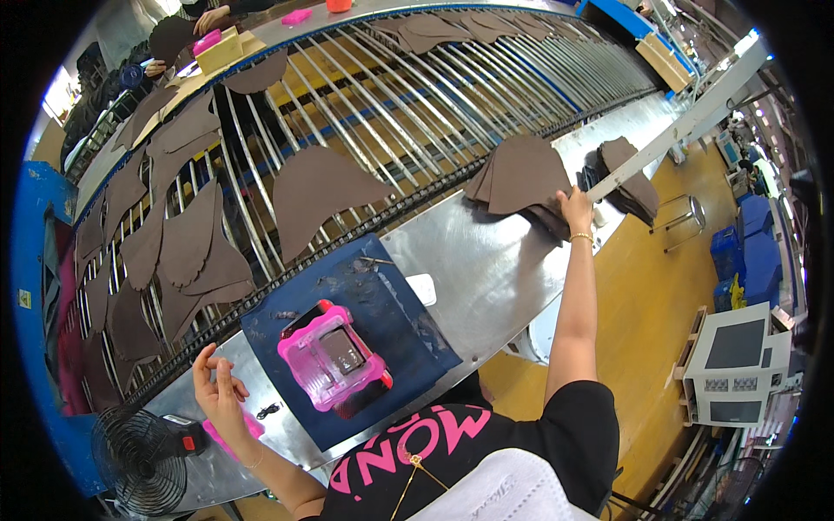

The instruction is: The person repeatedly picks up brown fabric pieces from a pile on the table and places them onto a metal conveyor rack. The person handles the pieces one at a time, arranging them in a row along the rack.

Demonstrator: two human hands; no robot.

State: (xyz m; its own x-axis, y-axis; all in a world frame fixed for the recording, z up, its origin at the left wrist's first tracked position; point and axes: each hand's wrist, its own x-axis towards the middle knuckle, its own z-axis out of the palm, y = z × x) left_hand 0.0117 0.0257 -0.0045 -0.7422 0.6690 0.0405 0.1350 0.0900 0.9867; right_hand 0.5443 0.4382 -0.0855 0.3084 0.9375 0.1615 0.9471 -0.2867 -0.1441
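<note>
My right hand (576, 213) reaches out along the metal table to a stack of dark brown curved sheet pieces (521, 174), its fingers closed on the stack's right edge. My left hand (221, 395) is raised over the table's left part, empty, with its fingers apart. Between my arms, a pink plastic box (313, 369) with red corners and a dark block inside sits on a dark blue mat (408, 334). One large brown piece (317, 195) lies alone on the bars of the conveyor (417, 108), just beyond the mat.
More brown pieces (195, 234) overlap on the conveyor's left. A black fan (139, 460) stands at the near left. A white metal bar (678, 130) slants past my right hand, with another brown stack (634, 178) beside it. Across the conveyor, another person's hand (211, 19) shows.
</note>
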